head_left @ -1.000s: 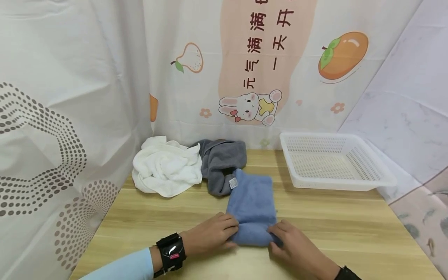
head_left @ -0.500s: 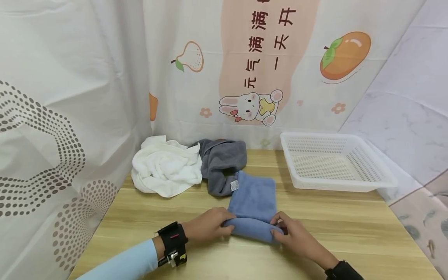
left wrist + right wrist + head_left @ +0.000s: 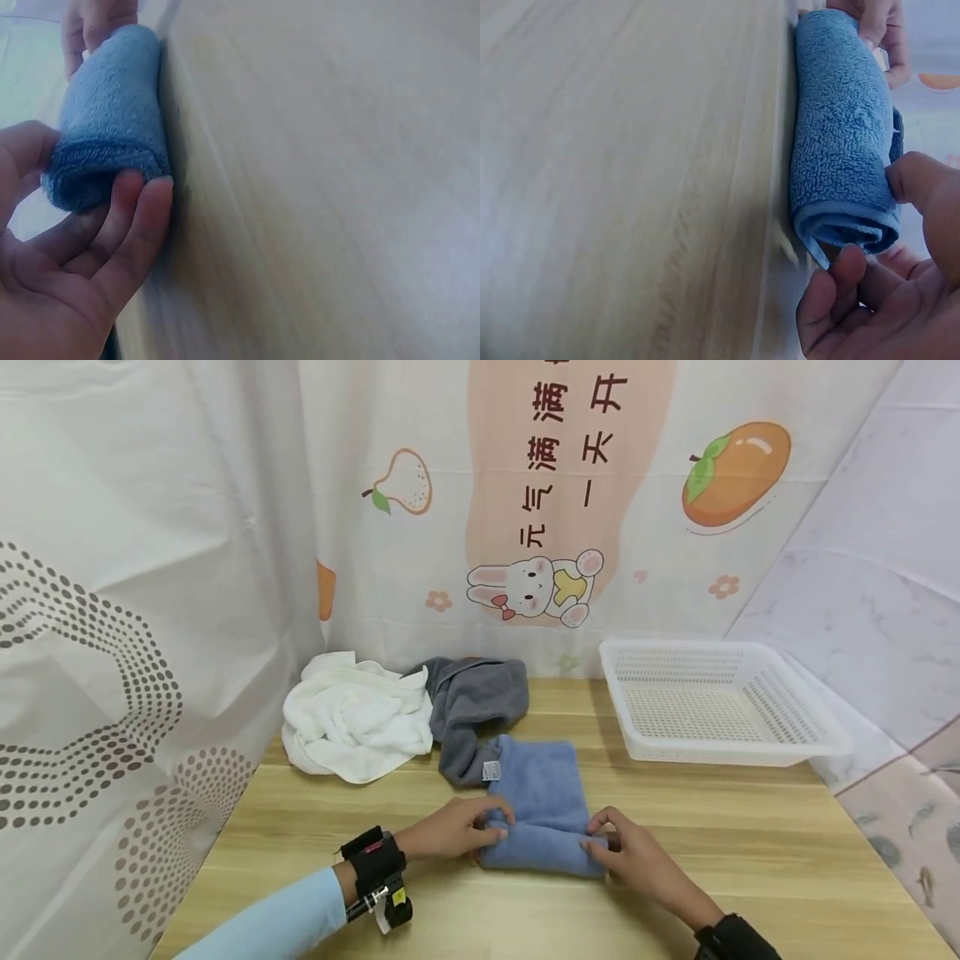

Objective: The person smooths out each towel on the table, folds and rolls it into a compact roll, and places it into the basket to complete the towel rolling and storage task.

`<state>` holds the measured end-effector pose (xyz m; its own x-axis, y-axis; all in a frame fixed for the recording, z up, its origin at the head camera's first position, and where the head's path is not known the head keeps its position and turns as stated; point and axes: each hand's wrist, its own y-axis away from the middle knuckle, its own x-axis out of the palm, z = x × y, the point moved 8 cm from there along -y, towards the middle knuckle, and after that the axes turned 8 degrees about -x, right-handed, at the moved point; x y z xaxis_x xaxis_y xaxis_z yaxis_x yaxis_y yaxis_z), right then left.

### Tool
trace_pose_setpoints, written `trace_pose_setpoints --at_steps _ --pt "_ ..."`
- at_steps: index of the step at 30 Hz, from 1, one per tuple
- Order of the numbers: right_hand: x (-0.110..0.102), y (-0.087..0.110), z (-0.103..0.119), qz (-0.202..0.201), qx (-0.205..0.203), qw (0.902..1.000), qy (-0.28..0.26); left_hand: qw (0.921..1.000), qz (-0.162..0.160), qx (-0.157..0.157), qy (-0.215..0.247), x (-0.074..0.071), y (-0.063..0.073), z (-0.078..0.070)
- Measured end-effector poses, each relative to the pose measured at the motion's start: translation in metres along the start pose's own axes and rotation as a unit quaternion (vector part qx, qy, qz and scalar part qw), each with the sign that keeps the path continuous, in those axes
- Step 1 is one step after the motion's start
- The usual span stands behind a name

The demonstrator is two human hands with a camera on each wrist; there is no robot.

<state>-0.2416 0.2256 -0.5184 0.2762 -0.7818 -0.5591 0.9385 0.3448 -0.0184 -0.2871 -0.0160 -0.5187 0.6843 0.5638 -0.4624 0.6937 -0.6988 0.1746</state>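
Note:
A blue towel (image 3: 538,781) lies partly rolled on the table; its near end forms a thick roll (image 3: 542,850), while the far part stays flat. My left hand (image 3: 454,828) holds the left end of the roll between thumb and fingers. At the other end, my right hand (image 3: 636,855) grips the roll with its thumb on the side. Spiral layers show at the roll's end (image 3: 851,229) in the right wrist view, where several curled fingertips are beside the lower edge. In the left wrist view, fingertips (image 3: 154,196) press the roll's open end.
A grey towel (image 3: 480,702) lies crumpled behind, touching the blue towel near a white label (image 3: 491,770). Left of it is a bunched white towel (image 3: 358,718). A white perforated plastic basket (image 3: 637,748) stands at the back right. Printed curtains (image 3: 397,585) enclose the table (image 3: 720,835).
The blue towel's near end has turned from a low fold into a rounder roll. Both hands have moved slightly away from the near edge and shifted their fingers on its ends.

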Motion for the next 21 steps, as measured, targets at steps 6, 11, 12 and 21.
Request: trace_pose_setpoints --at_steps 6,11,12,21 --pt "-0.003 0.007 0.022 -0.085 -0.136 0.9838 0.081 0.9957 -0.046 0.045 -0.065 0.003 0.005 -0.008" --pt "0.003 0.022 0.058 -0.135 -0.343 0.8991 0.236 0.9444 -0.128 0.182 -0.242 0.008 0.014 -0.030" --pt "0.005 0.024 0.062 -0.129 -0.364 0.8862 0.255 0.9291 -0.140 0.208 -0.272 0.009 0.016 -0.035" --pt "0.010 0.033 0.058 -0.055 -0.329 0.8835 0.329 0.8397 -0.073 0.284 -0.457 0.023 0.034 -0.044"
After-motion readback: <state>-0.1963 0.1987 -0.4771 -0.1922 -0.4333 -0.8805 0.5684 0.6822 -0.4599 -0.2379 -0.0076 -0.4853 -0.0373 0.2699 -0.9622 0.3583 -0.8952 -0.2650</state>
